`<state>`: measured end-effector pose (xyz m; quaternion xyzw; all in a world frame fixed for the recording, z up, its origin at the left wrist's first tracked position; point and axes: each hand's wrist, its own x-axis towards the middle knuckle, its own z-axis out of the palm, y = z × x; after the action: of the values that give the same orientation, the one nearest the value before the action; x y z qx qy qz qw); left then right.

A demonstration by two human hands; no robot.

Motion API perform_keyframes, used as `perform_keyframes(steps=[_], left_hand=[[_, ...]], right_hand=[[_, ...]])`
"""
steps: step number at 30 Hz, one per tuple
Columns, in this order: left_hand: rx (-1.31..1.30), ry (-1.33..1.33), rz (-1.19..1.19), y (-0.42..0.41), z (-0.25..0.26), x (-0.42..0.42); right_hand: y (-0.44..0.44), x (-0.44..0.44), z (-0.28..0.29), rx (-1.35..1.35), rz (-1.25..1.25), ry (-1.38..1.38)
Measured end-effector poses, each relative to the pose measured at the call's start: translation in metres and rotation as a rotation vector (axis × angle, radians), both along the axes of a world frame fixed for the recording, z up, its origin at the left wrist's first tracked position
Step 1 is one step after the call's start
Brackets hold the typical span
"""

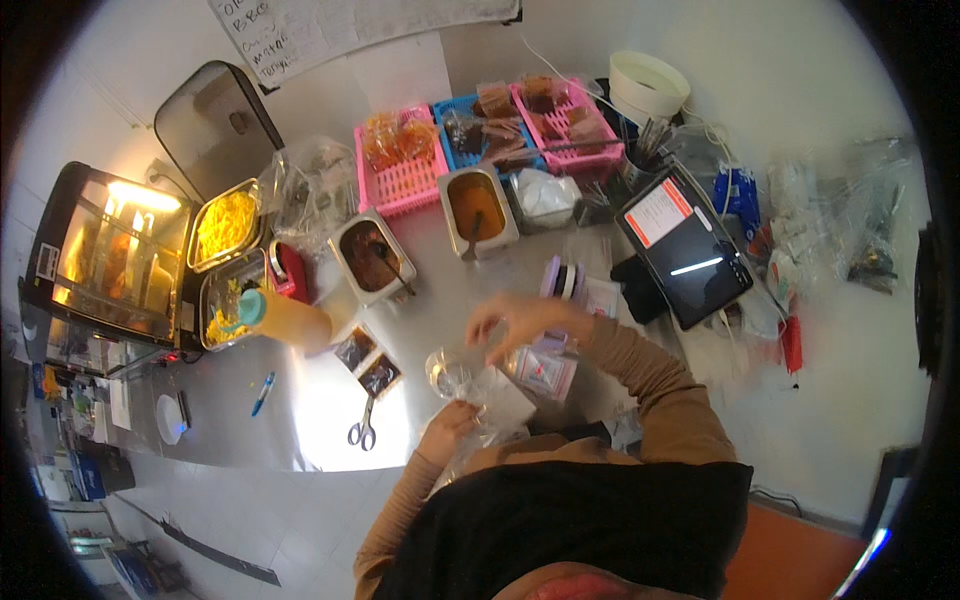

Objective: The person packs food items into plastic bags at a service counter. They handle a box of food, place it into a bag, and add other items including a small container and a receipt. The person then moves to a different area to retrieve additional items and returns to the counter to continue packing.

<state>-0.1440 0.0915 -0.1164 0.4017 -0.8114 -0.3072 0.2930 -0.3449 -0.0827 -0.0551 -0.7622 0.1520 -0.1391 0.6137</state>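
Observation:
My left hand (pixel 450 424) is closed on the edge of a clear plastic bag (pixel 491 427) near the table's front edge. Over the bag, to the right, my right hand (pixel 510 322) is raised with its fingers curved and apart, and nothing shows between them. Just left of its fingertips is a clear round plastic cup or lid (pixel 448 373). A white paper-like piece (pixel 510 401) lies by the bag. Scissors (pixel 363 430) and two dark sauce packets (pixel 367 362) rest on the steel table to the left.
Steel trays of sauce (pixel 478 214) (pixel 373 257), a capped squeeze bottle (pixel 289 319) and a red tape dispenser (pixel 287 271) stand farther back. Pink (pixel 401 184) and blue baskets (pixel 454 154) line the wall. A tablet (pixel 686 247) is at the right, a lit food warmer (pixel 112 262) at the left.

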Motion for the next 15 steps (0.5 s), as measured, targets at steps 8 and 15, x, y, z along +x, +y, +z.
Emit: perform_keyframes(steps=[8,15], left_hand=[[-0.152,-0.345,-0.262,-0.019,0.039,-0.015],[-0.127,-0.429,-0.27,-0.016,0.046,-0.015]], right_hand=[[-0.221,-0.178,-0.09,-0.676,-1.344,0.906],[-0.228,-0.172,-0.119,-0.563,-1.159,1.045]])
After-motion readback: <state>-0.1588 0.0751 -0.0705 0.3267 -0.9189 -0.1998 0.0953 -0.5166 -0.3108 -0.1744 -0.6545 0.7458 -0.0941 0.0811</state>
